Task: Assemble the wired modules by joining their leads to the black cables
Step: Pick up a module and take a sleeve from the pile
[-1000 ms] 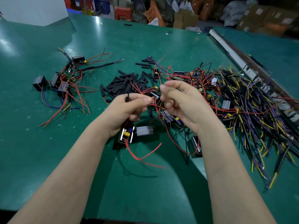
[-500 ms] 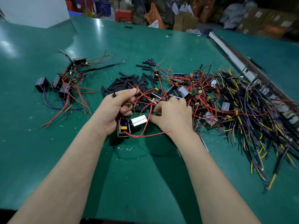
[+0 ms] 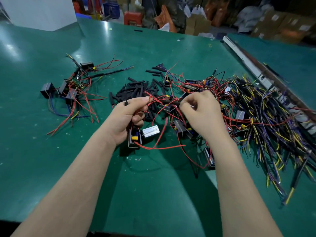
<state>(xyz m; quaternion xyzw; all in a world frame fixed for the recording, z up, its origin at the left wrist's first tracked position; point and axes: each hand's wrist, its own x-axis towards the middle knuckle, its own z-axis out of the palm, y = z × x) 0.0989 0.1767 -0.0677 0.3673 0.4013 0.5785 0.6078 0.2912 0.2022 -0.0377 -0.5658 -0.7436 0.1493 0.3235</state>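
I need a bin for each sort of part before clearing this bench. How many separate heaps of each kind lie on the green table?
Wired modules with cables already joined, far left: 1 heap
Short black sleeve pieces: 1 heap
Loose modules with red leads: 1 heap
Black, yellow and purple cables: 1 heap
Total: 4 heaps

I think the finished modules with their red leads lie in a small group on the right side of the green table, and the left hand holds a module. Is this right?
Not quite. The head view shows the small group of modules on the left side of the green table, not the right. The left hand does hold a module.
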